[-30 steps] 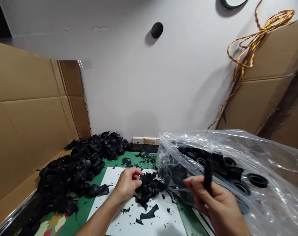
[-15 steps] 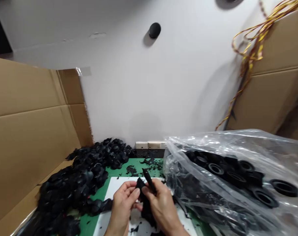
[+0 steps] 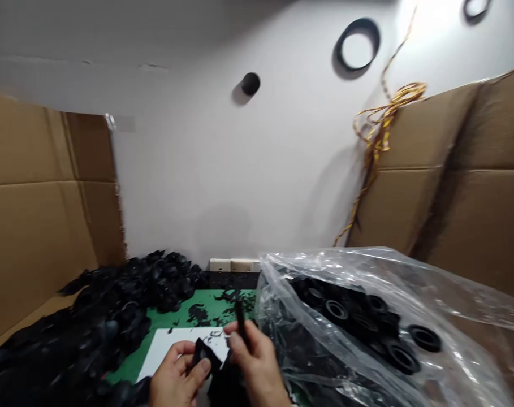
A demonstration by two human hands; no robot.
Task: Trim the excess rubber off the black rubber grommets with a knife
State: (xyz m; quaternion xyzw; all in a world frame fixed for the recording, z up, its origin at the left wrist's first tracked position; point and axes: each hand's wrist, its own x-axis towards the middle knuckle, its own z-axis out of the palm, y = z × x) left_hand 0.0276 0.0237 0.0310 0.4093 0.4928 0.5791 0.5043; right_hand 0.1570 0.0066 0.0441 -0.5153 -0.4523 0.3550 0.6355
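Note:
My left hand [image 3: 176,376] is at the bottom edge, its fingers closed on a black rubber part [image 3: 206,356] held over a white sheet [image 3: 167,342]. Right beside it, touching, my right hand [image 3: 257,367] grips a thin black tool [image 3: 240,322] that sticks up and points away from me. Both hands are partly cut off by the frame's bottom edge. A large heap of black rubber parts [image 3: 112,316] lies to the left of my hands.
A clear plastic bag [image 3: 367,316] with several black rubber rings fills the right side. A green mat [image 3: 206,311] carries black scraps. Cardboard walls [image 3: 36,226] stand left and right. A yellow-red cable [image 3: 375,130] and a black ring [image 3: 358,42] hang on the white wall.
My right hand came in from the right with the tool and met my left hand over the sheet. The view has tilted up, so both hands sit lower in frame.

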